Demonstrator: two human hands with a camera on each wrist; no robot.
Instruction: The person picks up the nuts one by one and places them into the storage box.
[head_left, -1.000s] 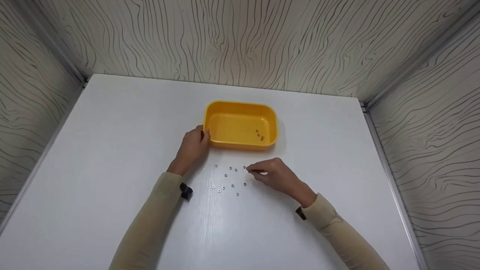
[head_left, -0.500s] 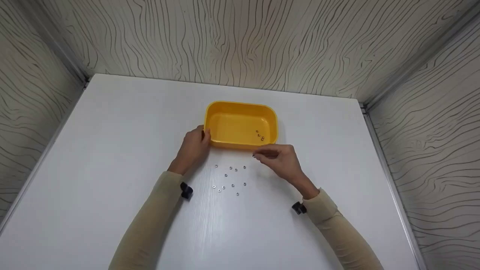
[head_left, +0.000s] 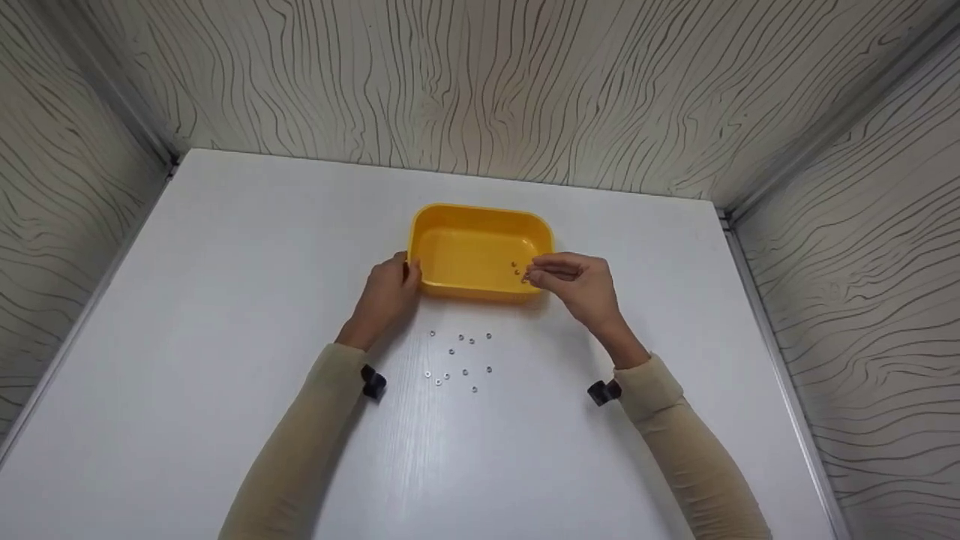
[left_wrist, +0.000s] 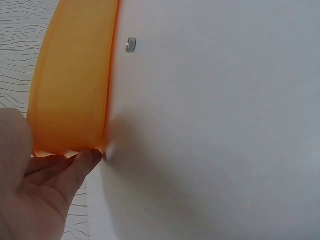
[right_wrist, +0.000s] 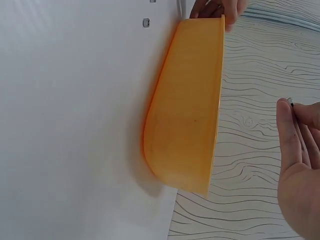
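Observation:
A yellow plastic tub (head_left: 480, 291) stands upright on the white table, with several small metal nuts (head_left: 514, 264) at the right end of its floor. My left hand (head_left: 386, 296) grips the tub's left end, thumb at the rim and fingers against the outer wall, as the left wrist view also shows the hand (left_wrist: 45, 190). Over the tub's right end, my right hand (head_left: 585, 289) pinches one hex nut (right_wrist: 290, 101) between thumb and fingertips, above the rim. In front of the tub, several more nuts (head_left: 451, 352) lie scattered on the table.
The white table (head_left: 262, 225) meets wood-patterned panels (head_left: 480, 90) at the back and on both sides. Grey metal rails (head_left: 787, 375) run along the side edges. Both forearms reach in from the front, a black wrist camera (head_left: 373, 382) on each.
My right hand has picked a nut up off the table and carried it up and forward to above the tub's right end. The left hand and the tub stay in place.

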